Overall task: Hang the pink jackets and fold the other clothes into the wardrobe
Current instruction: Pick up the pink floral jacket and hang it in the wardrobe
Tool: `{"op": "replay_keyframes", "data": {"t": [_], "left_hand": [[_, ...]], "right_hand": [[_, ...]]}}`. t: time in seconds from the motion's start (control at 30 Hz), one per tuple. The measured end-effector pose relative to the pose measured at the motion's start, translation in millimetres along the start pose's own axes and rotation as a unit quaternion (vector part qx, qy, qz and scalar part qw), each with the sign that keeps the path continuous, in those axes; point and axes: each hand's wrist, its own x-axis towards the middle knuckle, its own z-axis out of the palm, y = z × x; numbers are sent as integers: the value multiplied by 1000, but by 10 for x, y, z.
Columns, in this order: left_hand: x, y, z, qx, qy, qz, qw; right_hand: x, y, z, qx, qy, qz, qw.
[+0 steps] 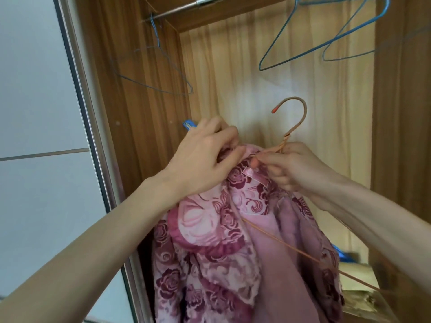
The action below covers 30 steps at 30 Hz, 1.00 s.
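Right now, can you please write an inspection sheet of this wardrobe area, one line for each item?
Surface: wardrobe interior, light wood back panel; no table seen.
Job's things: pink floral jacket on an orange wire hanger, not yet on the rail.
Clutter: empty blue wire hangers on the rail; blue object lower right, unclear.
Hands: left hand grips the jacket collar; right hand pinches the hanger neck.
Cables: nothing seen.
Surroundings: pale sliding door at left.

Home bedroom closet, wood-grain wardrobe (268, 94) interior, metal rail (186, 7) overhead, blue wire hangers (326, 38) dangling, sliding door (42, 113) alongside
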Motion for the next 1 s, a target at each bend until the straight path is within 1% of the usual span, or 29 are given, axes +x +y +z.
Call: {"op": "replay_keyframes", "data": {"t": [0.07,0.1,0.13,0.2,0.23,0.3,0.37,0.43,0.47,0.5,0.53,0.6,0.67,0.73,0.8,0.83,0.87,0.9,0.97,1.0], "left_hand": [[-12,-30,81,-52,-42,-5,998],[-13,-47,132,-58,-67,-19,996],[-11,-72,181,-33,-80,-18,996],[-20,-133,249,48,-67,22,996],[-27,-156,261,63,-53,38,996],[-41,-209,280,52,-36,52,997],[-67,-270,287,45,-18,39,998],[-103,-362,275,33,7,4,999],[-120,-403,259,25,20,-10,999],[-132,-432,246,14,32,-21,999],[-142,-451,236,2,47,-28,999],[-137,-449,235,-11,82,-35,996],[-120,-420,259,-2,112,-37,993],[-109,-404,282,13,129,-37,991],[-119,-415,291,28,140,-41,989],[-128,-427,292,33,146,-43,988],[-135,-434,293,36,150,-44,987],[-143,-436,294,39,153,-45,986],[-153,-441,294,44,159,-49,985],[-156,-445,294,46,161,-54,984]], "right_hand": [[12,31,-63,2,-17,-6,1000],[16,53,-96,-5,-26,-10,1000],[15,82,-121,-14,-37,-13,999],[24,146,-169,-32,-65,-17,997],[33,164,-195,-37,-87,-16,995],[68,155,-295,-46,-151,-16,987],[122,158,-518,-39,-211,4,977],[149,204,-803,7,-224,45,973],[149,266,-928,2,-213,54,976],[142,359,-1010,-41,-198,54,978],[132,458,-1023,-107,-189,53,975],[90,670,-897,-230,-185,48,954],[32,890,-668,-296,-169,54,939],[-62,1050,-438,-305,-162,59,937],[-181,1145,-264,-279,-197,32,939],[-218,1209,-223,-285,-207,17,936],[-240,1274,-213,-308,-196,12,931],[-237,1338,-247,-345,-160,16,925],[-226,1432,-368,-416,-36,37,908],[-227,1462,-436,-413,28,44,909]]}}
